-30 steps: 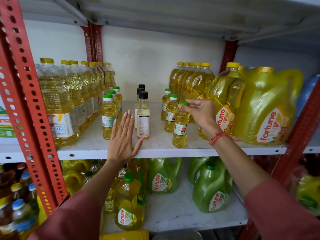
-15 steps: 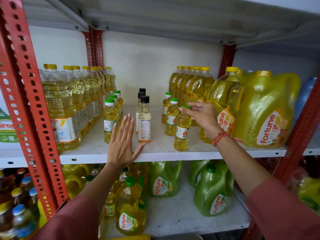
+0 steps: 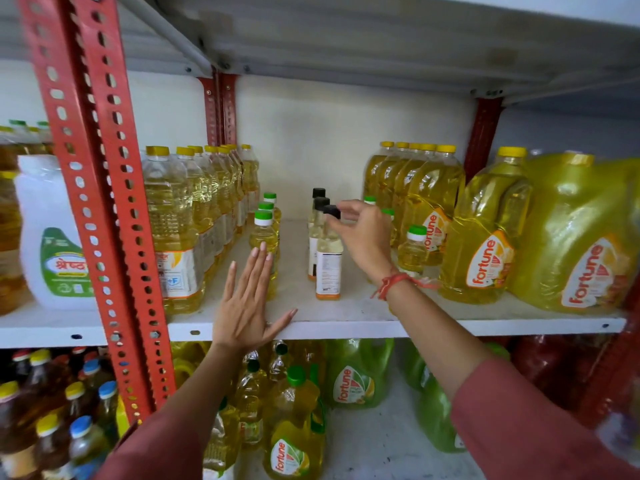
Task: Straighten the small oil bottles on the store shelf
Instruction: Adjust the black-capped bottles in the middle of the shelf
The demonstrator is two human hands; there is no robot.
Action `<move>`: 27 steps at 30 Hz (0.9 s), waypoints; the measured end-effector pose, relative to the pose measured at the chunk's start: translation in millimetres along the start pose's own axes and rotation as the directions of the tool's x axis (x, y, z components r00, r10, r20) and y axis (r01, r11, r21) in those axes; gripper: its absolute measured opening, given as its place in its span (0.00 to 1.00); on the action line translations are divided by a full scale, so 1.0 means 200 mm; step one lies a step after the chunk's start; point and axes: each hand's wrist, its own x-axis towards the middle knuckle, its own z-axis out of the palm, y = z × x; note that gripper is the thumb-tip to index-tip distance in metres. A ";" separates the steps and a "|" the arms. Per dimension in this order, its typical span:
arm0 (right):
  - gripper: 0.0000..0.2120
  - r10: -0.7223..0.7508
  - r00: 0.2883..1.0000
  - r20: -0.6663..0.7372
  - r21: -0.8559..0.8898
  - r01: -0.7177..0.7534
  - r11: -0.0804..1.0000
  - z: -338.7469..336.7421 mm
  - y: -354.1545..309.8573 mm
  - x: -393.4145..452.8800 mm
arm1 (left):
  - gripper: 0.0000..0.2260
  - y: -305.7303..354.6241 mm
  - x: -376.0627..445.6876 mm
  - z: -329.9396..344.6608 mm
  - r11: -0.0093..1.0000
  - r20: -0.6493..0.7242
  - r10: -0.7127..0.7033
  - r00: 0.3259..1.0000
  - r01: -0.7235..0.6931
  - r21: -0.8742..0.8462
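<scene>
- The white shelf [image 3: 346, 323] ran under both hands, and its front edge touched the left thumb.
- A red post [image 3: 104, 202] stood left of the left fingers.
- Big yellow jugs [image 3: 585, 237] sat far to the right of the right fingers.
- A row of tall bottles [image 3: 180, 230] stood left of the left fingers, going back to the wall.
- More tall bottles [image 3: 429, 188] stood behind and right of the right fingers.
- The left hand [image 3: 247, 303] lay flat and open, with fingers straight and spread, holding nothing.
- Its fingertips reached the front green-cap bottle [image 3: 265, 237]. I could not tell if they touched it.
- Two more green caps lined up behind that bottle.
- The right hand [image 3: 367, 237] pinched the black cap [image 3: 331, 212] of the front black-cap bottle [image 3: 328, 268] with its fingertips.
- That bottle stood upright on the shelf, right below the right fingers, near the front edge.
- Two more black-cap bottles stood behind it, just left of the right fingers.
- A small green-cap bottle [image 3: 412, 251] stood just right of the right hand.
- A red thread [image 3: 394, 284] went around the right wrist.
</scene>
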 end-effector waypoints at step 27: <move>0.16 0.227 0.964 0.139 0.235 -0.255 0.938 0.17 0.09 0.08 | 0.42 -0.01 0.00 0.02 1.000 0.004 0.024 1.000 -0.024 0.006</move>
